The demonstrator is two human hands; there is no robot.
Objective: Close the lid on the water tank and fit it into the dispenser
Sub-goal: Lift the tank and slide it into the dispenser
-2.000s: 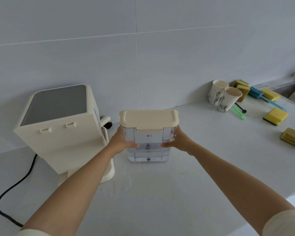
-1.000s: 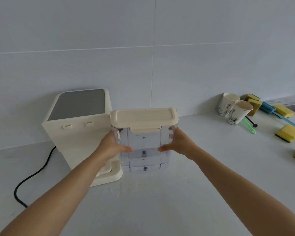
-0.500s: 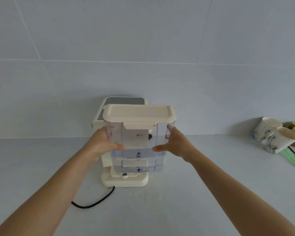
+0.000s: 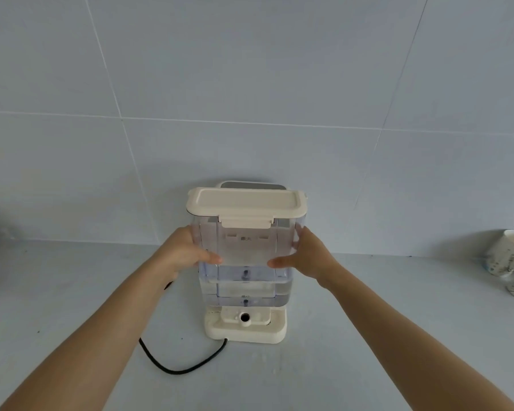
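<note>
A clear water tank [image 4: 245, 262] with a cream lid [image 4: 246, 204] closed on top is held upright just above the cream base [image 4: 247, 327] of the dispenser. My left hand [image 4: 184, 252] grips its left side and my right hand [image 4: 307, 256] grips its right side. The tank hides most of the dispenser; only its grey top [image 4: 251, 185] shows behind the lid. The base's round inlet hole [image 4: 245, 316] is visible under the tank. Some water sits in the tank's lower part.
A black power cord [image 4: 175, 364] curls on the white counter [image 4: 72, 292] in front of the dispenser's left. Two patterned paper cups [image 4: 508, 256] stand at the right edge. A tiled wall [image 4: 250, 84] rises right behind.
Both hands carried the lidded tank from beside the dispenser to directly over its base, and the view swung left so the dispenser is centred. The sponges left the view.
</note>
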